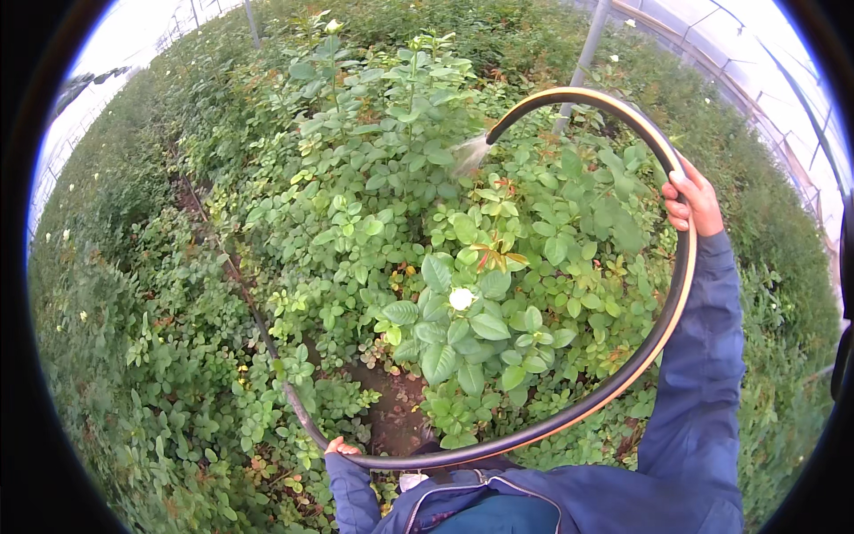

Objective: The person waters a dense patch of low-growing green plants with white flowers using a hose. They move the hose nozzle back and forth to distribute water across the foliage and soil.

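A black garden hose (534, 427) with an orange-tan stripe runs in a wide loop in front of me. My right hand (694, 195), raised at the right, grips it some way behind its open end. From there the hose arches over to the left, and water (472, 152) sprays from its tip onto leafy rose bushes (400, 140). Low at the left, near my waist, my left hand (343, 446) is closed around the same hose. Beyond that hand the hose trails off between the plants. A white rose (461, 298) stands inside the loop.
Dense rose foliage (173, 347) spreads on both sides. A strip of brown soil (393, 407) shows between the plants near my body. One metal post (584, 60) rises behind the hose's arch, another (252, 23) farther left. A greenhouse frame with pale sheeting (754, 60) lies at the upper right.
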Demonstrator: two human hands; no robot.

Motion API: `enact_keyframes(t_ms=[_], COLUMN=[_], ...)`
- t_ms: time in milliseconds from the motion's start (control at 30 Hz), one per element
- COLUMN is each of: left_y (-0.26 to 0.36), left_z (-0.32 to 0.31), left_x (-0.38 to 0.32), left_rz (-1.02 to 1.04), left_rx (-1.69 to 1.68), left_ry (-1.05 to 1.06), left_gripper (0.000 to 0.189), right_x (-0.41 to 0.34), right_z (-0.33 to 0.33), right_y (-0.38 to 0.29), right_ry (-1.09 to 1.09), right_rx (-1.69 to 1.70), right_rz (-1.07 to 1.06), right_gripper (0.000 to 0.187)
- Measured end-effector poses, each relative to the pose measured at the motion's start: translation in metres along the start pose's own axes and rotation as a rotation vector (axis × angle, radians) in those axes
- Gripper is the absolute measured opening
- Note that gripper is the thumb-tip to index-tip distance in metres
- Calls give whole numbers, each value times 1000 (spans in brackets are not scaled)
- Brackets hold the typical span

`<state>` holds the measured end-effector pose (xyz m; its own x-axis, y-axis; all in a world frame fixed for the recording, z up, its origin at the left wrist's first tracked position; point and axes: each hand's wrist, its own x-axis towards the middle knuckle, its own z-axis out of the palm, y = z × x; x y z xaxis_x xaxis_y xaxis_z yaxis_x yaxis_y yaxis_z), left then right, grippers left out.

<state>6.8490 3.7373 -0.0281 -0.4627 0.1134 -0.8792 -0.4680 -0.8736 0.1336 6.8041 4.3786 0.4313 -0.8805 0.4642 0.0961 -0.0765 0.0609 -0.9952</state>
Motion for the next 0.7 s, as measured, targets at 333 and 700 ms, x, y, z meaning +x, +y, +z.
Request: enact_keyframes(t_ms=[333, 700], left_y=[2, -28], left_z=[22, 132], left_x=[22, -45], left_rz=[-170, -37], left_rx=[36, 1], left_ry=[-37, -107], left_gripper=[37, 38], right_x=[-1, -3], right_z=[26, -61], right_y=[-41, -130], right_ry=[58, 271], right_rx=[-261, -375], right_rz=[85, 183], right_gripper=[53, 37])
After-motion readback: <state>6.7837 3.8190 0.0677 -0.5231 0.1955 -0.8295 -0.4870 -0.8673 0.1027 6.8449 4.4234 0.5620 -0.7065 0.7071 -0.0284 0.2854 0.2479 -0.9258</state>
